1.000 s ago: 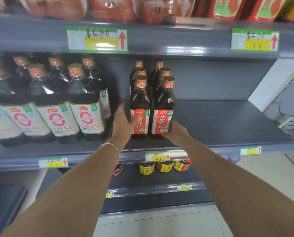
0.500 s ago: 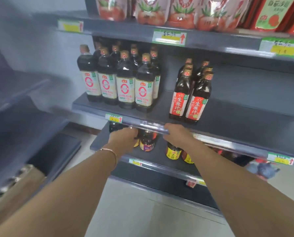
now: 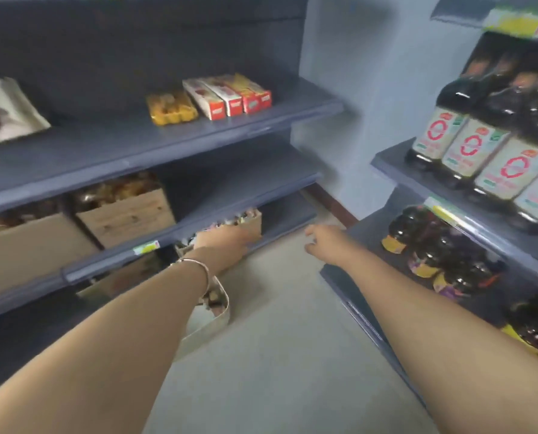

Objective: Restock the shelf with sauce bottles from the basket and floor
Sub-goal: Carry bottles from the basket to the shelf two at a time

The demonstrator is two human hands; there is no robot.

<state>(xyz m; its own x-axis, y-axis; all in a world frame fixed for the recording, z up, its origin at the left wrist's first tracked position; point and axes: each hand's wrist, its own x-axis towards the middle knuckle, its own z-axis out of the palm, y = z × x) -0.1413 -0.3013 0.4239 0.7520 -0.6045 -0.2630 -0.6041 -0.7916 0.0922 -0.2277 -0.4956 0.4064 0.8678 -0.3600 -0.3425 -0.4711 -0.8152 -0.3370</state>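
Observation:
The frame is blurred by motion. Both my arms stretch forward over the floor. My left hand (image 3: 230,238) hangs empty with relaxed fingers in front of the left rack. My right hand (image 3: 322,241) is also empty, fingers loosely spread, beside the corner of the right shelf (image 3: 386,161). Dark sauce bottles with white and red labels (image 3: 468,145) stand on that shelf at the right edge. A pale basket (image 3: 211,321) sits on the floor, partly hidden under my left forearm; its contents are unclear.
Small dark jars (image 3: 430,245) fill the lower right shelf. The left rack (image 3: 136,148) holds red boxes (image 3: 230,95), a yellow packet (image 3: 170,108) and cardboard boxes (image 3: 126,211) of goods. Grey floor (image 3: 280,355) lies between the racks, with a wall behind.
My view has swung left and down, away from the red-labelled bottles. Both hands have let go of the shelf edge and now hang free over the floor.

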